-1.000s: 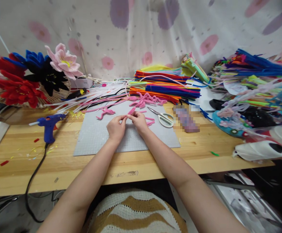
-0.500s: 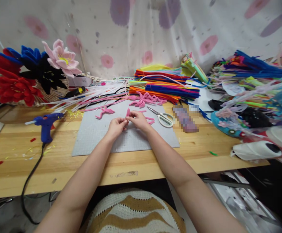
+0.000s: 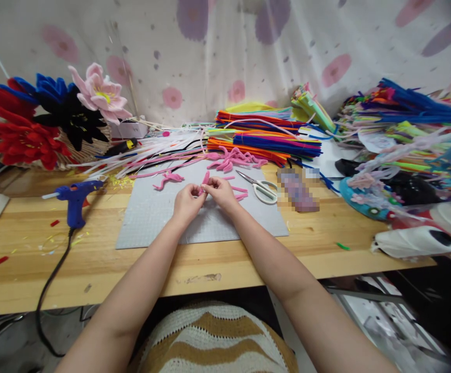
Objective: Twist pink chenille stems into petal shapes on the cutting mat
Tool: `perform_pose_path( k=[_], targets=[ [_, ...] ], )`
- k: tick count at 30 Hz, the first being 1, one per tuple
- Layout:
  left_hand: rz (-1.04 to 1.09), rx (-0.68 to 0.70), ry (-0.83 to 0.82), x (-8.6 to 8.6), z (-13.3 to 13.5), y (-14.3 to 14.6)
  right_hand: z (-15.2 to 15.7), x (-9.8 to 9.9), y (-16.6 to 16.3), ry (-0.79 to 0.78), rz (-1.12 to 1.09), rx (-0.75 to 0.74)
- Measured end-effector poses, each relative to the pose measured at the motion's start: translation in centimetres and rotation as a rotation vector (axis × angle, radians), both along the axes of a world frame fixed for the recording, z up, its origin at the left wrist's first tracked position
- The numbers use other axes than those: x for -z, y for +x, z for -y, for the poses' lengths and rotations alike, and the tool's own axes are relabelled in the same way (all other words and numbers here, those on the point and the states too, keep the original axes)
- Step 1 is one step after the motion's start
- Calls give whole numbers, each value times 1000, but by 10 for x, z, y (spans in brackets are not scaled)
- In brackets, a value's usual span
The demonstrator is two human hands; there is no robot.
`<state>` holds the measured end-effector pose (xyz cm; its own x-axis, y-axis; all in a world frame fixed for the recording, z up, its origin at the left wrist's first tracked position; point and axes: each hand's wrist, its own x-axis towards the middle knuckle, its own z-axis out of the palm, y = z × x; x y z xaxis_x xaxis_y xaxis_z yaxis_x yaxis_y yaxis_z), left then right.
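My left hand [image 3: 186, 201] and my right hand [image 3: 221, 190] meet over a grey cutting mat [image 3: 151, 220], fingertips pinched together on a short pink pipe cleaner piece [image 3: 205, 179] that sticks up between them. More bent pink pieces [image 3: 168, 179] lie on the mat to the left, and a heap of them [image 3: 233, 158] lies just beyond my hands. White-handled scissors [image 3: 260, 187] rest on the mat right of my right hand.
A blue glue gun [image 3: 74, 197] with a black cord stands at the left on the wooden table [image 3: 93, 264]. Fabric flowers [image 3: 46, 119] fill a basket at the far left. Stacked coloured pipe cleaners [image 3: 264, 137] and craft clutter [image 3: 404, 155] crowd the back and right.
The pink piece has been turned from slanting right to standing nearly upright between my fingertips. Both hands stay together at the same spot on the mat.
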<state>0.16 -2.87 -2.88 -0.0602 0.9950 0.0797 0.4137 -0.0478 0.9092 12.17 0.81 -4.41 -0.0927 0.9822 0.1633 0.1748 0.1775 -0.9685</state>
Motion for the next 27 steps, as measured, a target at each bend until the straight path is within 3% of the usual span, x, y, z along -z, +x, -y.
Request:
perform_pose_path(
  k=[3, 6, 9, 12, 17, 20, 27],
  targets=[
    [-147, -37, 100, -4, 3, 0, 0, -1, 1, 13, 18, 24],
    [-76, -47, 63, -5, 2, -1, -1, -3, 4, 10, 4, -9],
    [256, -12, -154, -6, -1, -4, 2, -6, 6, -53, -114, -119],
    [630, 109, -439, -11, -3, -8, 8, -10, 8, -192, -297, -242],
    [924, 221, -757, -14, -4, -13, 13, -14, 8, -390, -511, -391],
    [943, 244, -715, -11, -5, -15, 11, -14, 7, -401, -563, -357],
    [772, 360, -517, -8, -5, -21, 8, -11, 11, -358, -512, -261]
  ],
)
